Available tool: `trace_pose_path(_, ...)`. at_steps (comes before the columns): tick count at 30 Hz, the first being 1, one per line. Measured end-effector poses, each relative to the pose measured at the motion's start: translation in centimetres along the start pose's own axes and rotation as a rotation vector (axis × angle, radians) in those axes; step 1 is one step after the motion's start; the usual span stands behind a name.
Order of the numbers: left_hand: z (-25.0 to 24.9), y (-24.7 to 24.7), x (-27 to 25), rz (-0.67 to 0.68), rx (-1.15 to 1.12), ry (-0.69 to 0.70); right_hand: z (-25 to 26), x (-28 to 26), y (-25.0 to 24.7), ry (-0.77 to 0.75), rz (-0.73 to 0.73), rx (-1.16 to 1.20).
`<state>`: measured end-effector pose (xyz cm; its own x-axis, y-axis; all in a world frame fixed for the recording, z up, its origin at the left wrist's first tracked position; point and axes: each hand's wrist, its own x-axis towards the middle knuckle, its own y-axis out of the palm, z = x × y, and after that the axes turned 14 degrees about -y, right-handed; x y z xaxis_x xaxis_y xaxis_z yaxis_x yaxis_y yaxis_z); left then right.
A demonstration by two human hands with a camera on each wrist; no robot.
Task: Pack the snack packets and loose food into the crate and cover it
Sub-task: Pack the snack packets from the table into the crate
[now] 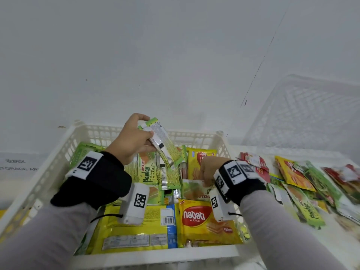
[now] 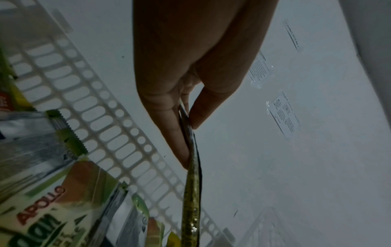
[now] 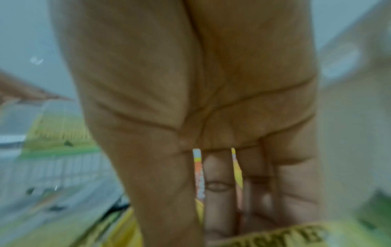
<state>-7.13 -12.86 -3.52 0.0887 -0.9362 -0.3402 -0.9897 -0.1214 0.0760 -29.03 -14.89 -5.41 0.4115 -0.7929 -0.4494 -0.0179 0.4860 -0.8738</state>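
A green packet (image 1: 162, 142) is pinched by the left hand (image 1: 132, 140) above the crate (image 1: 58, 154). The right hand's (image 1: 207, 172) grip can't be made out (too blurry). Packet could slip; pinch is thin.

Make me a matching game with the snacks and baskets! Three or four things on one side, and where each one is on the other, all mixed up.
Things:
1. Nabati packet
2. green packet
3. empty basket
4. loose pile

Places:
A. right of the crate
B. leaning on the wall
C. flat in the crate's near corner
D. pinched in the left hand

Pairs: 1-C, 2-D, 3-B, 4-A
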Motion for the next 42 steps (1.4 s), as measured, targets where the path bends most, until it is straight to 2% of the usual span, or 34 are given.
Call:
trace_pose_path(3,0.6,0.8,-0.3,0.035,0.026,0.002,0.0,0.0,0.9,0.027,-0.045,-0.021)
trace_pose_path(6,1.3,1.9,-0.8,0.073,0.054,0.06,-0.1,-0.6,-0.2,-0.052,-0.229,0.085)
trace_pose_path(8,1.7,2.8,-1.1,0.123,0.055,0.094,0.1,-1.3,-1.3,-0.137,-0.381,0.399)
trace_pose_path(9,2.0,3.3,-1.2,0.157,0.041,0.101,0.3,-1.8,-1.6,-0.171,-0.406,0.6)
trace_pose_path(11,2.6,4.2,-1.3,0.201,-0.014,0.105,0.4,-2.5,-2.0,-0.201,-0.36,0.88)
trace_pose_path(12,2.9,4.5,-1.3,0.204,-0.025,0.099,0.2,-2.8,-2.1,-0.209,-0.331,0.891)
trace_pose_path(14,3.7,4.7,-1.2,0.193,0.062,0.084,-0.3,-2.8,-2.1,-0.178,-0.329,0.735)
trace_pose_path(18,4.8,4.6,-1.0,0.175,0.638,0.052,-0.3,-2.2,-1.9,0.029,-0.386,0.288)
trace_pose_path(21,5.0,4.9,-1.1,0.204,0.858,0.063,0.3,-1.5,-1.0,0.101,-0.416,0.128)
trace_pose_path(25,5.1,4.1,-0.7,0.064,1.099,0.184,1.6,-1.6,-0.4,0.163,-0.406,-0.039)
trace_pose_path(28,5.6,3.3,-0.1,-0.024,1.325,0.147,2.9,-1.5,0.3,0.173,-0.428,-0.211)
trace_pose_path(31,6.4,3.0,0.3,-0.017,1.435,0.008,4.5,-0.9,1.6,0.083,-0.409,-0.187)
trace_pose_path(33,6.7,3.0,0.6,0.02,1.451,-0.041,5.0,0.0,2.4,0.083,-0.278,-0.094)
trace_pose_path(36,6.6,2.9,1.0,0.065,1.501,-0.051,4.0,1.2,2.6,0.136,-0.107,0.007)
trace_pose_path(42,6.2,2.5,1.2,0.185,1.525,-0.051,2.1,1.5,2.2,0.057,0.041,0.005)
